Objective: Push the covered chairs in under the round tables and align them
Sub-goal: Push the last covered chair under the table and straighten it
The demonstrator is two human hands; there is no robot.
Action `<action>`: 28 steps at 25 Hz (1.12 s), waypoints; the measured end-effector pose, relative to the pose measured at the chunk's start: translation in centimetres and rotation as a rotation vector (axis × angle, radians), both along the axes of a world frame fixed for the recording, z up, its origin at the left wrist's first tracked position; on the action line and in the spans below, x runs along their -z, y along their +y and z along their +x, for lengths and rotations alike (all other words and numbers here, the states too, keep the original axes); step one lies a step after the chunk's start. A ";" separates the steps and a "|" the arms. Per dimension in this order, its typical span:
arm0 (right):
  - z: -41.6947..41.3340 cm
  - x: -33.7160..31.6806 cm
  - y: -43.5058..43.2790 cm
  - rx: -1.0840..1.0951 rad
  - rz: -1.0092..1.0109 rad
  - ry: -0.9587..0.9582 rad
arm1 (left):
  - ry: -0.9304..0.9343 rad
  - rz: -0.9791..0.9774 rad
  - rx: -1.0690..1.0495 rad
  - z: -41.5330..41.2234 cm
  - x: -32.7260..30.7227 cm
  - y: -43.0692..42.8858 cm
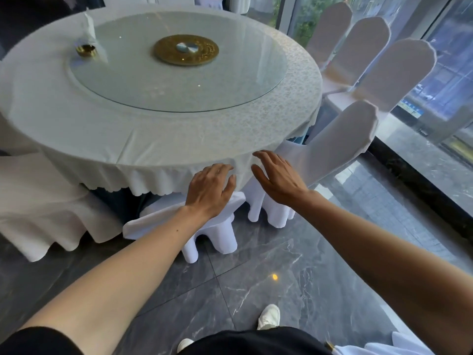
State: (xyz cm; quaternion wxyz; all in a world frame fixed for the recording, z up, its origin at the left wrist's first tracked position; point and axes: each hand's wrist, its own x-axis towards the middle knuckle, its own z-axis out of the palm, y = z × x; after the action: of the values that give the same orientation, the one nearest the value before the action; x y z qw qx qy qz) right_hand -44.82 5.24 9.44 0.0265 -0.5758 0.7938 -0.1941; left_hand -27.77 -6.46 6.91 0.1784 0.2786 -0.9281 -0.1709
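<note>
Covered chair [212, 226] beneath left hand [210, 190]; right hand [279, 179] beside.

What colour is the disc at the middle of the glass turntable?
Gold, with a silver centre; the disc shows in the head view.

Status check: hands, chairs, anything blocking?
Left hand, right hand open, empty, at tablecloth edge. Nearest covered chair tucked under. No obstruction seen.

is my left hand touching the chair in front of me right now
Cannot tell. In the head view the left hand overlaps the chair and the tablecloth hem, fingers spread, but no plain contact or gap shows.
</note>
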 end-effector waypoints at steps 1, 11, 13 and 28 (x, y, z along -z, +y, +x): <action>-2.0 -0.2 0.9 0.013 -0.012 0.000 | 0.009 -0.005 0.010 -2.0 -0.3 0.7; -24.5 -1.9 11.7 0.151 -0.012 0.073 | 0.032 -0.001 0.130 -26.0 -2.0 10.5; -28.0 -2.0 13.0 0.180 -0.004 0.078 | 0.029 0.004 0.150 -29.7 -2.0 11.8; -53.4 0.7 9.6 0.193 0.150 0.071 | 0.016 0.211 0.170 -56.2 2.0 10.1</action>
State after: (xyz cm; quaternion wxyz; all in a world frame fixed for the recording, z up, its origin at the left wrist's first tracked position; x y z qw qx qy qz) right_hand -98.23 14.83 8.71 0.0228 -0.4997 0.8582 -0.1153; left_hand -84.00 3.61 4.92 0.1405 0.2148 -0.9237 -0.2843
